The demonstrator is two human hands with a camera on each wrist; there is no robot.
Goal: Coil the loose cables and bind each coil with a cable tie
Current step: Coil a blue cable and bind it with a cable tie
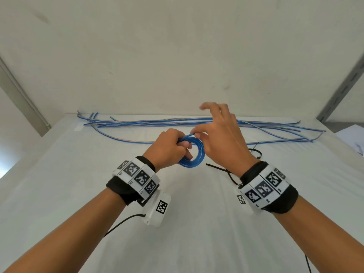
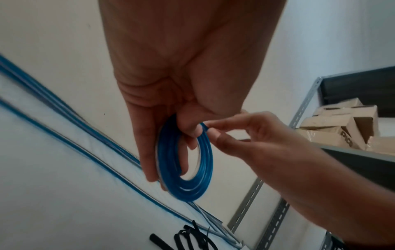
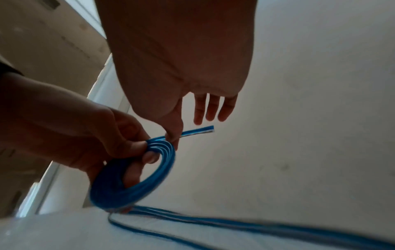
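Blue cable coil [image 1: 194, 152] is held above the white tabletop [image 1: 78, 174], near the middle of the scene, between the two hands. The coil is gripped by the left hand [image 1: 167, 148]: its fingers [image 2: 147, 152] are curled round the left side of the ring, and the thumb is pressed on the turns from the near side. Several flat turns of blue cable with a pale stripe are seen in the ring, which is held roughly upright in the left wrist view.

The free end of the cable [image 3: 197, 132] is pinched at the top of the coil between the thumb and forefinger of the right hand [image 1: 222, 138]; a short straight piece is seen sticking out past the pinch in the right wrist view. The other three right fingers [image 3: 211, 108] are spread and extended away from the coil, holding nothing.

A bundle of loose cables [image 1: 157, 123], blue with grey, is laid lengthwise along the far edge of the tabletop, from the left to the right, well apart from the coil. Black cable ties [image 1: 230, 172] are lying on the tabletop just below and to the right of the right hand, partly hidden by the wrist. Marker-patterned wristbands [image 1: 137, 176] are worn on both wrists. A grey metal shelf [image 2: 303, 108] carrying cardboard boxes [image 2: 342, 125] is seen at the right in the left wrist view.
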